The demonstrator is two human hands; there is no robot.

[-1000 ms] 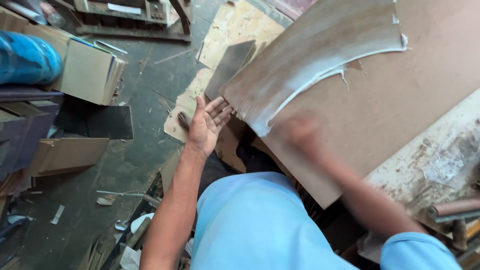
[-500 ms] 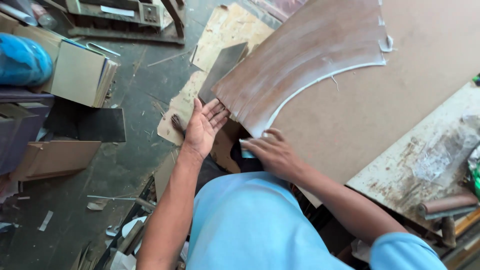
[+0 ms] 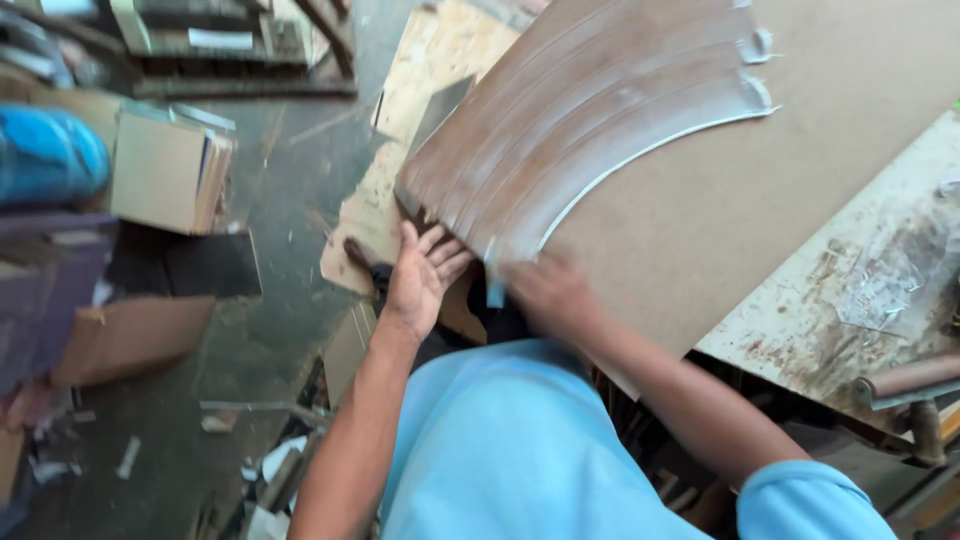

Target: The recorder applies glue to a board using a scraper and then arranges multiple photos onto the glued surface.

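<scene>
The fingers of the left hand [image 3: 420, 280] were spread and lay flat, pressing on the near end of the curved brown panel [image 3: 570, 130]. The right hand [image 3: 550, 295] was blurred just beside it, at the panel's near tip; its fingers seemed curled around a small pale blue thing [image 3: 496, 290], though whether they were clamped on it could not be told. The curved panel, streaked with white along its arcs and edged by a thin white line, lay on a large flat brown board [image 3: 780, 190], fanning away from the hands. The board rested on a stained, worn workbench [image 3: 860, 290]. To the left, a stack of pale boards [image 3: 170, 170] and cardboard scraps [image 3: 120, 335] lay on the dusty floor [image 3: 290, 200]
</scene>
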